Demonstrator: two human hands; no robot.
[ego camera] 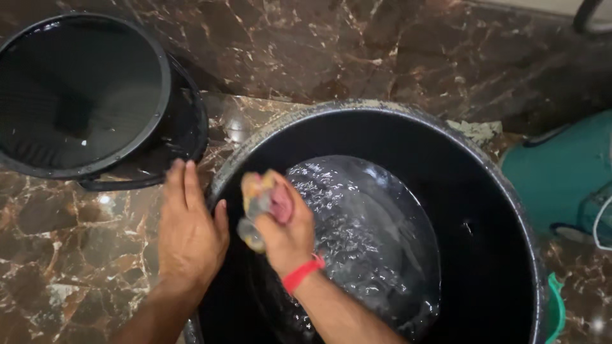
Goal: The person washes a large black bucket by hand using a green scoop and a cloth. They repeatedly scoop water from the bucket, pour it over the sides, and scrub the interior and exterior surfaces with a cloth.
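Floor: brown veined marble floor (64, 255) lies wet and glossy under everything, with bare room at lower left.
Big tub: the large black tub (503, 191) fills the centre, holding rippling water (363, 236) low inside; its wide mouth leaves you open room to the right.
Second bucket: a black bucket (167, 89) stands at upper left, just beside the tub's rim.
Teal container: a teal container (561, 172) sits at the right edge, near the tub.
Left hand: your left hand (189, 232) lies flat, fingers spread and holding nothing, pressed on the tub's near rim, seemingly to steady it.
Right hand: your right hand (287, 226), red wristband (302, 272) on its wrist, closes tightly around a wet multicoloured cloth (258, 200).
Cloth: bunched and blurred, it hangs above the water, inside the rim.
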